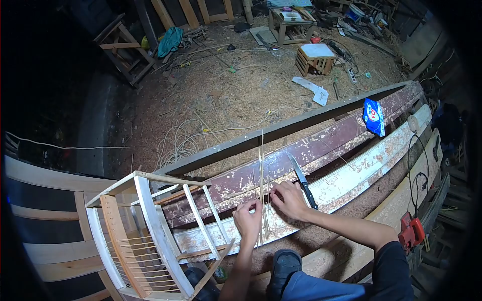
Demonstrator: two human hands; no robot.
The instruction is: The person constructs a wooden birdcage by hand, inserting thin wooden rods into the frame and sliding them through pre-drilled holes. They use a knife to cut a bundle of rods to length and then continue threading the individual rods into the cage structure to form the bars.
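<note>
My left hand [247, 218] is closed in a pinch beside a row of thin bamboo-like sticks [261, 173], which lie across the planks. Just right of them my right hand [290, 199] curls its fingers together, palm down. Whatever either hand pinches is too small or hidden to make out. A kitchen knife [303, 183] with a black handle lies by my right hand, its blade pointing away. To the left stands a wooden frame [160, 236] with a row of thin rods across one side.
A maroon plank [321, 143] and a white plank [351, 175] form the work surface. A blue packet [373, 118] lies on the far right, with a red power tool [410, 231] nearer. Beyond are coiled cord [183, 145], a slatted crate [315, 59] and wood shavings on the ground.
</note>
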